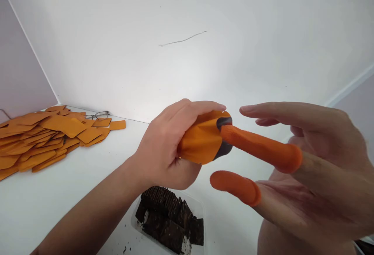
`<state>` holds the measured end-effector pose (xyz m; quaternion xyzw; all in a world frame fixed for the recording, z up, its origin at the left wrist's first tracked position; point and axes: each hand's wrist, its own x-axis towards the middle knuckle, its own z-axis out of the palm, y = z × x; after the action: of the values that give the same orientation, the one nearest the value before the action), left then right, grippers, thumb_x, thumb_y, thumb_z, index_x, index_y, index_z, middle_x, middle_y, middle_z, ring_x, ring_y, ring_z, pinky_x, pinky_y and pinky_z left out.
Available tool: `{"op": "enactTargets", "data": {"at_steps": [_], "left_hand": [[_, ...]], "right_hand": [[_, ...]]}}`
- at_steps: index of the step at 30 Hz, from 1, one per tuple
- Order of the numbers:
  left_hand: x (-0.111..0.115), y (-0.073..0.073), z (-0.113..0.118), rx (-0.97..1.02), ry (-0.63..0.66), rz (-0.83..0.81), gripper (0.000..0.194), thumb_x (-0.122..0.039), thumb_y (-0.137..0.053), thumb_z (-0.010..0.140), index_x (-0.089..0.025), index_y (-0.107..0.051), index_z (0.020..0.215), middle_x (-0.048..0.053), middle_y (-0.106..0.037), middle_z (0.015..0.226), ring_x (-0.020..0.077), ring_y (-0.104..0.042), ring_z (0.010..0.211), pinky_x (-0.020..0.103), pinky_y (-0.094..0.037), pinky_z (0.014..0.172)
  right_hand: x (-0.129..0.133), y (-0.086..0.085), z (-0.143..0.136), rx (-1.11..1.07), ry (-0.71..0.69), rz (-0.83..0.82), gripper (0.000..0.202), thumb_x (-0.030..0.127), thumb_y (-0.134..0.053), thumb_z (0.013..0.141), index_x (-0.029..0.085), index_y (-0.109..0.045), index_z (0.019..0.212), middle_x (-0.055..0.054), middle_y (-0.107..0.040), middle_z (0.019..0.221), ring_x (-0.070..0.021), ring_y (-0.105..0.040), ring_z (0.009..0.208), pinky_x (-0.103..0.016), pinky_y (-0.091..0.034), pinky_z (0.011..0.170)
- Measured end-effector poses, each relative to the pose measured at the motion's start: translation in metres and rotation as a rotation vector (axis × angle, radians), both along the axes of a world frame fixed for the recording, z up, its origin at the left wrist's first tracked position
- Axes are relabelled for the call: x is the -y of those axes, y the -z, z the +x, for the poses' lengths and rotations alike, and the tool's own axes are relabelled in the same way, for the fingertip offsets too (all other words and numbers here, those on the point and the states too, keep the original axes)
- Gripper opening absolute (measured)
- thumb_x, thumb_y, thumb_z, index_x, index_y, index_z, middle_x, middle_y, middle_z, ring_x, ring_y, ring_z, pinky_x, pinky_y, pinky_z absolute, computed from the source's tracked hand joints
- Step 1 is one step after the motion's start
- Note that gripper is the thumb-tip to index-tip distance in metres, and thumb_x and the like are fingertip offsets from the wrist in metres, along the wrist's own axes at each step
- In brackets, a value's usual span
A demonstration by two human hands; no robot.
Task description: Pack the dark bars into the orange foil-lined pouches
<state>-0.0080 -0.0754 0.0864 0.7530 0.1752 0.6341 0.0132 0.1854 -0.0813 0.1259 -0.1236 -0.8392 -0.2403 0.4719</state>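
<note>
My left hand [166, 146] is closed around a small orange pouch [200, 140], squeezing it so that it bulges. The pouch's mouth faces right and shows a dark grey inner side. My right hand [315, 165] has its fingers apart and wears orange finger cots on the index finger and thumb. The tip of the cot-covered index finger [260, 146] is at the pouch's mouth; whether it reaches inside, I cannot tell. The covered thumb [235, 187] points left below the pouch, free of it. I see nothing held in the right hand.
A heap of flat orange pouches [52, 138] lies on the white table at the left, with eyeglasses [97, 115] behind it. Below my hands stands a clear plastic tub [204, 212] of dark brown flat pieces [166, 224]. Dark crumbs [125, 249] lie beside it. A white wall rises behind.
</note>
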Motion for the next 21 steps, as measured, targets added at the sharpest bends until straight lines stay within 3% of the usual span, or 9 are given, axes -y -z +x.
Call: {"op": "enactTargets", "data": {"at_steps": [5,9,12,15,17,21], "left_hand": [[-0.002,0.001,-0.001,0.016,0.062,-0.033,0.049,-0.014,-0.057,0.075,-0.021,-0.059,0.123,0.006,-0.074,0.117,0.0209,-0.069,0.099,0.04,-0.057,0.085],[-0.004,0.003,0.001,-0.023,0.131,-0.04,0.046,-0.02,-0.063,0.076,-0.02,-0.056,0.121,0.006,-0.074,0.115,0.0207,-0.068,0.096,0.041,-0.057,0.088],[-0.004,0.0,-0.002,-0.126,0.06,-0.016,0.039,-0.016,-0.063,0.077,-0.021,-0.057,0.116,0.002,-0.074,0.104,0.0168,-0.065,0.088,0.037,-0.054,0.085],[-0.004,-0.003,-0.009,-0.138,-0.071,0.064,0.034,-0.013,-0.063,0.077,-0.02,-0.061,0.11,-0.001,-0.07,0.091,0.0144,-0.059,0.082,0.035,-0.05,0.082],[-0.004,-0.004,-0.013,-0.14,-0.12,0.092,0.034,-0.011,-0.063,0.075,-0.02,-0.063,0.107,-0.001,-0.068,0.087,0.0146,-0.058,0.082,0.035,-0.049,0.081],[-0.004,-0.003,-0.016,-0.18,-0.113,-0.005,0.026,-0.01,-0.058,0.073,-0.021,-0.064,0.095,-0.003,-0.067,0.08,0.0121,-0.054,0.071,0.031,-0.047,0.07]], "right_hand": [[0.0,0.002,-0.004,-0.008,0.082,0.048,0.038,0.048,-0.077,0.089,0.018,-0.064,0.108,-0.017,-0.063,0.124,-0.0298,-0.063,0.109,-0.048,-0.052,0.086],[0.005,0.006,-0.008,0.112,0.014,-0.145,0.03,0.051,-0.067,0.096,0.022,-0.056,0.097,-0.013,-0.053,0.143,-0.028,-0.056,0.125,-0.05,-0.05,0.1],[0.006,0.008,-0.008,0.215,-0.017,-0.273,0.031,0.056,-0.057,0.1,0.025,-0.057,0.101,-0.008,-0.031,0.165,-0.027,-0.038,0.146,-0.049,-0.04,0.116],[0.005,0.009,-0.009,0.28,-0.028,-0.354,0.038,0.062,-0.054,0.099,0.026,-0.059,0.112,-0.006,-0.015,0.172,-0.0233,-0.024,0.155,-0.046,-0.03,0.125],[0.004,0.009,-0.013,0.3,-0.023,-0.362,0.041,0.065,-0.054,0.098,0.025,-0.059,0.108,-0.007,-0.016,0.172,-0.022,-0.026,0.154,-0.044,-0.03,0.126],[0.006,0.008,-0.014,0.251,0.051,-0.244,0.039,0.062,-0.056,0.099,0.023,-0.06,0.1,-0.01,-0.031,0.167,-0.0248,-0.035,0.15,-0.046,-0.034,0.124]]}}
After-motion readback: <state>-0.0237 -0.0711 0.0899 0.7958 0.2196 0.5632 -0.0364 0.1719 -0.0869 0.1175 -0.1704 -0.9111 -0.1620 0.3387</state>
